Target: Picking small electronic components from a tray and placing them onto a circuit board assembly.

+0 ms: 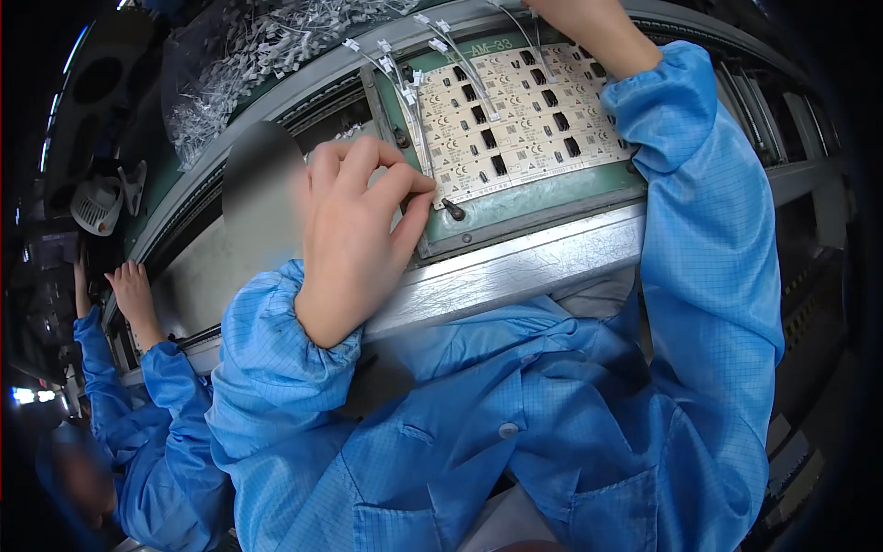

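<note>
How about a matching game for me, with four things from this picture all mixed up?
Things:
1. left hand
2. circuit boards
3. pile of plugs
4. right sleeve

Clues:
A. blue
B. white, heaped toward the picture's top left
C. fingertips at the boards' lower left corner
D. cream, set side by side in rows

Right pairs: 1-C, 2-D, 3-B, 4-A

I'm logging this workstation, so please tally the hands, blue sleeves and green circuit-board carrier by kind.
Wearer's left hand and right hand: 2
Co-worker's hands: 2
Blue sleeves: 4
Green circuit-board carrier: 1
Total: 9
</note>
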A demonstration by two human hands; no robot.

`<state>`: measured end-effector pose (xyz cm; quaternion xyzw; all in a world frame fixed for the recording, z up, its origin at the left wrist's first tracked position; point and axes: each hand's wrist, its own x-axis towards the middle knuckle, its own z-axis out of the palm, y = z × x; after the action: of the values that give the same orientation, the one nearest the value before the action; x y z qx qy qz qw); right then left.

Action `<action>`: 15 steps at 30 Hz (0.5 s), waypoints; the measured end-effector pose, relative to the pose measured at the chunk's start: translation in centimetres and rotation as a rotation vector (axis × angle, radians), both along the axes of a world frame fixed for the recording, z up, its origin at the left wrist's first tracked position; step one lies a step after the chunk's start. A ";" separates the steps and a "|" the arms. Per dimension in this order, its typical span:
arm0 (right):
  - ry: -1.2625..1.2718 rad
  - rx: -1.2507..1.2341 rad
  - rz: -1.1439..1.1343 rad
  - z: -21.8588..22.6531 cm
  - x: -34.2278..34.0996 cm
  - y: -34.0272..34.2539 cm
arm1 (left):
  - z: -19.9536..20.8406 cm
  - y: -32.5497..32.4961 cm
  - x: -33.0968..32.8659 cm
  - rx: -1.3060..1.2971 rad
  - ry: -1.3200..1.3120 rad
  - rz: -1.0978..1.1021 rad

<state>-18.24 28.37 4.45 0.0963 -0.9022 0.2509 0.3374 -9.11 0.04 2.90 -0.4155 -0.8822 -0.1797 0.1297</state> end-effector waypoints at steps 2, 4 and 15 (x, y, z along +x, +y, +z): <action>-0.024 -0.113 0.011 0.3 0.4 0.9 | 0.1 0.0 0.0 0.011 -0.073 0.001; -0.035 -0.129 -0.003 1.0 0.5 1.5 | 0.1 0.1 0.0 0.015 -0.090 -0.001; 0.022 -0.197 0.020 1.5 0.8 1.7 | -0.1 0.4 0.0 0.011 -0.074 0.007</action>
<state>-17.40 30.08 5.94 0.0744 -0.8685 0.3406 0.3524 -9.12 0.46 2.80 -0.4047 -0.8869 -0.1993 0.0998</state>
